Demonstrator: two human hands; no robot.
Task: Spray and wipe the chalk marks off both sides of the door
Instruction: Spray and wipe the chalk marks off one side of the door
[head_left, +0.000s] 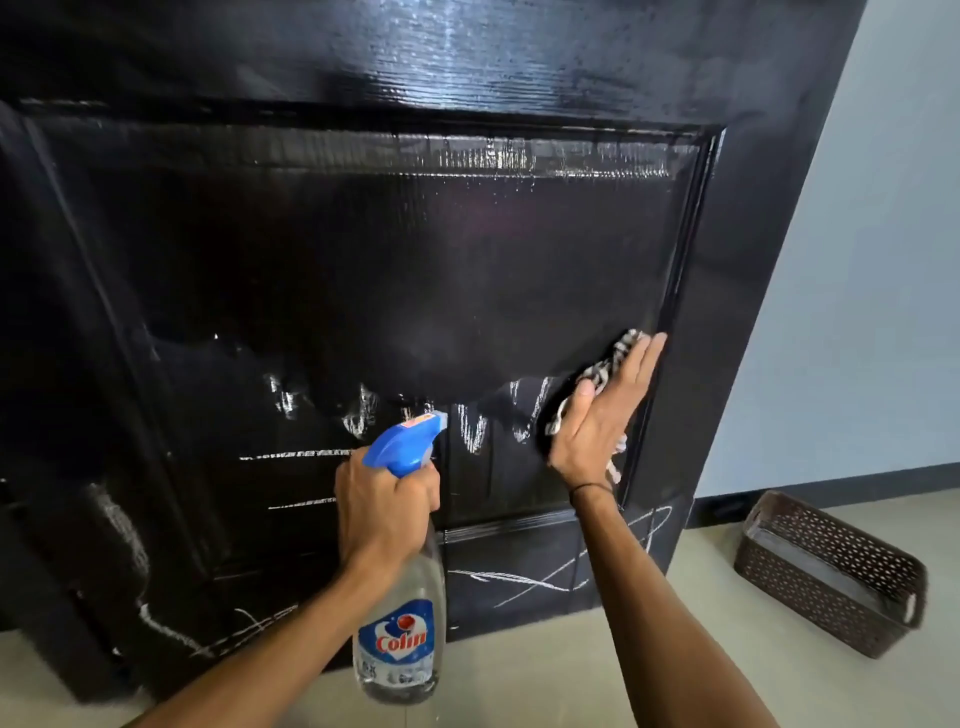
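Observation:
The glossy black door (363, 260) fills the view, its upper panel wet and shiny. White chalk marks (358, 415) run across the lower panel, with more chalk scribbles (530, 579) along the bottom rail. My left hand (384, 509) grips the neck of a clear spray bottle (400, 639) with a blue trigger head, nozzle pointed at the door. With straight fingers my right hand (602, 415) presses a black-and-white cloth (608, 369) flat against the panel's right edge.
A brown perforated plastic basket (831, 571) lies on the beige tiled floor (623, 675) to the right of the door. A pale blue wall (857, 260) with a dark skirting stands behind it.

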